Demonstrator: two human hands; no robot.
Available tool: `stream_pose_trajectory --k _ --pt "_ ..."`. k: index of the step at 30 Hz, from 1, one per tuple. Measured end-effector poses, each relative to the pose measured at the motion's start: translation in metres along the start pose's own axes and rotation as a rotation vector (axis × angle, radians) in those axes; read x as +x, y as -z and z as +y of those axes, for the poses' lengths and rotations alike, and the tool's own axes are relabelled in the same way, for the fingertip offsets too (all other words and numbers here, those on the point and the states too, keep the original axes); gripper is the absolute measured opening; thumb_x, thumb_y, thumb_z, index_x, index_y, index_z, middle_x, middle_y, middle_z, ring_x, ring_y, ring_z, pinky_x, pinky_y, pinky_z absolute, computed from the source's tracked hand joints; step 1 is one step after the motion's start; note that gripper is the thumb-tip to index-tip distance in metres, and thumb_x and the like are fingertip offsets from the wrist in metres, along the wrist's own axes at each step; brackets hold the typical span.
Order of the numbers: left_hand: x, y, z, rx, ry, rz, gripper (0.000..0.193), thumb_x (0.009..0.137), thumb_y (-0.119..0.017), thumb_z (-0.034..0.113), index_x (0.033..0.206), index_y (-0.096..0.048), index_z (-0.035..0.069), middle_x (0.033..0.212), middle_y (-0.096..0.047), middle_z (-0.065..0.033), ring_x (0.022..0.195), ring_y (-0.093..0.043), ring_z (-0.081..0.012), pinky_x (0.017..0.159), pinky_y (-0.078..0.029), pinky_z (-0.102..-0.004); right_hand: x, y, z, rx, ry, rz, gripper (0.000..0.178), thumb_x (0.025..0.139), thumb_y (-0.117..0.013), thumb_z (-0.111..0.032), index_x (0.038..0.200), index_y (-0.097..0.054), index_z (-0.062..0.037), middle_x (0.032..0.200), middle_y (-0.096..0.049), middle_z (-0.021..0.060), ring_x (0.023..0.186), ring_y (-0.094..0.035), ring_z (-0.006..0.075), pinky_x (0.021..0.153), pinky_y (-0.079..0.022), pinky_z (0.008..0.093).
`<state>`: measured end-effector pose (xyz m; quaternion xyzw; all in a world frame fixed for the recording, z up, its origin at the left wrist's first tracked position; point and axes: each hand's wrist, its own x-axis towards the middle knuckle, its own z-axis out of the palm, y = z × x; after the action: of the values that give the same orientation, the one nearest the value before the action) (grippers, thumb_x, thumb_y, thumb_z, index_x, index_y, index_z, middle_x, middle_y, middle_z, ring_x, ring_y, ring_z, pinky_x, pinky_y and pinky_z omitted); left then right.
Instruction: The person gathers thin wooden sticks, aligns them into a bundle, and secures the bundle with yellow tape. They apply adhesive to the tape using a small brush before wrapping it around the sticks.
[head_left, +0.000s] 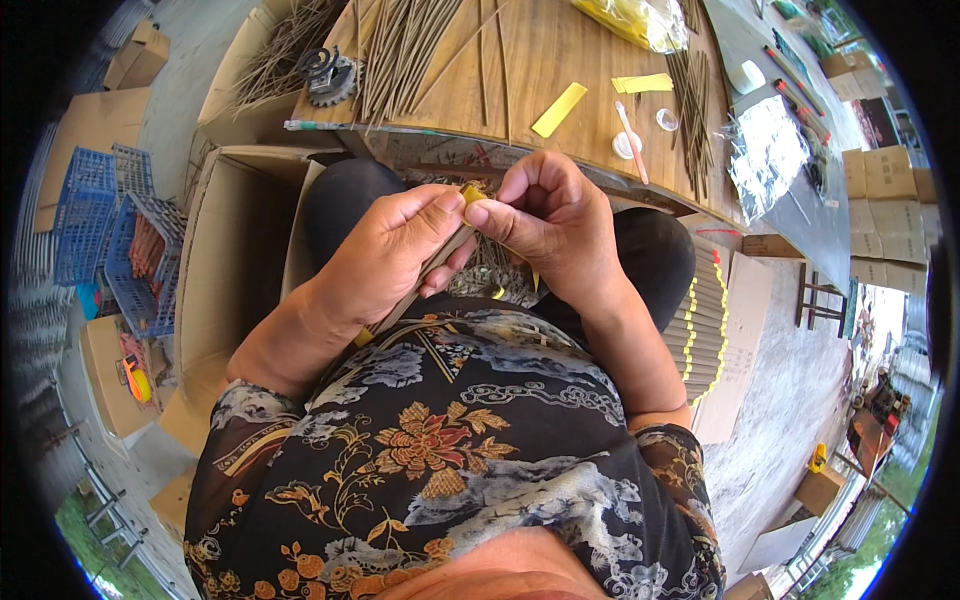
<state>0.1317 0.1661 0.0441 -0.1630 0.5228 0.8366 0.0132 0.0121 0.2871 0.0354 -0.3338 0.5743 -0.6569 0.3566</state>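
My left hand [395,245] is closed around a bundle of thin brown sticks [443,252] that look like incense, held slantwise over my lap. A yellow paper strip [470,194] sits at the bundle's upper end, under my left thumb. Thumb and fingers of my right hand [560,225] pinch at the strip there, and a narrow yellow tail hangs below that hand. Another yellow band shows near the bundle's lower end, by my left forearm. Part of the bundle is hidden behind my left fingers.
Loose brown sticks [405,60], yellow paper strips [560,109], a small white pot [627,146] and a pink stick [630,135] lie on the wooden table [540,40]. An open cardboard box [245,250] stands left; banded bundles [706,325] lie right. Blue crates [85,215] are farther left.
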Motion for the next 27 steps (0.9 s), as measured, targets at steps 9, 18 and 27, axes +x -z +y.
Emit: stream_pose_trajectory --k 9,18,27 --pt "0.001 -0.003 0.001 0.045 -0.012 0.051 0.034 0.093 -0.037 0.034 0.097 -0.049 0.003 0.069 -0.047 -0.0037 0.051 -0.038 -0.005 0.044 -0.033 -0.0155 0.011 0.005 0.025 -0.141 0.284 0.114 0.029 0.073 -0.07 -0.014 0.077 -0.045 -0.0028 0.067 -0.052 0.0024 0.056 -0.05 0.0091 0.05 -0.042 0.0233" --pt "-0.004 -0.016 -0.008 0.538 -0.216 0.179 0.042 0.095 -0.034 0.028 0.127 -0.036 0.001 0.073 -0.046 0.0006 0.061 -0.039 -0.003 0.051 -0.034 -0.0152 -0.014 0.001 -0.011 -0.297 -0.117 0.067 0.023 0.08 -0.062 -0.022 0.083 -0.061 0.0017 0.067 -0.057 0.0076 0.063 -0.049 0.0083 0.057 -0.041 0.0235" --pt "-0.004 -0.018 -0.012 0.62 -0.263 0.08 0.045 0.095 -0.032 0.028 0.132 -0.029 0.003 0.071 -0.044 0.0007 0.059 -0.037 -0.0032 0.052 -0.034 -0.0156 -0.019 0.014 0.004 -0.133 -0.121 -0.084 0.026 0.083 -0.059 -0.023 0.085 -0.058 0.003 0.074 -0.059 0.0052 0.068 -0.048 0.0062 0.06 -0.042 0.023"
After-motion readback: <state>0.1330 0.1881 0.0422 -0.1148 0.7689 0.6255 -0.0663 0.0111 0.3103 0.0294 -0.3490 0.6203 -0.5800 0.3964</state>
